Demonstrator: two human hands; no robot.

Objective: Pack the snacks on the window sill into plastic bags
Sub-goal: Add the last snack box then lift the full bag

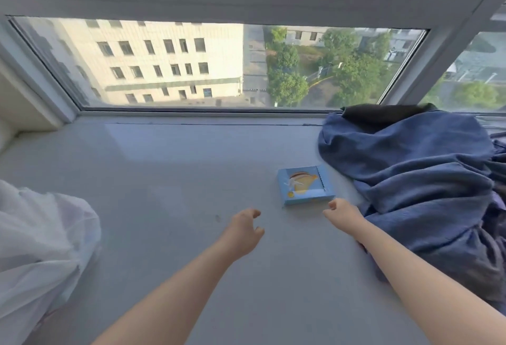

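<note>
Closest to the camera, two bare forearms reach out over the grey window sill (169,180). The left hand (245,231) hovers mid-sill in a loose claw, with fingers half bent, thumb apart from them and nothing in it. The right hand (342,211) is a bit further out and has its fingers curled under, pretty much a fist, and I can't see anything held in it either. Its knuckles sit just beside the near right corner of the snack box (305,184). Honestly can't tell if it's actually touching the box or just short of it.

Off at the left edge there's a white plastic bag (41,248), crumpled and puffy, sitting on the sill well apart from both hands.

The snack box itself is a flat blue square pack with a yellow-orange picture on top. It lies flat on the sill, right of centre, just past the right hand.

To the right of that is a big rumpled blue cloth (416,180) piled on the sill. Its edge is close to the box, and the right forearm passes along its near side. A dark cloth (383,114) lies at the far end of the pile, against the glass.

Beyond that is the window (191,65), looking down on a pale multi-storey building and green trees.
</note>
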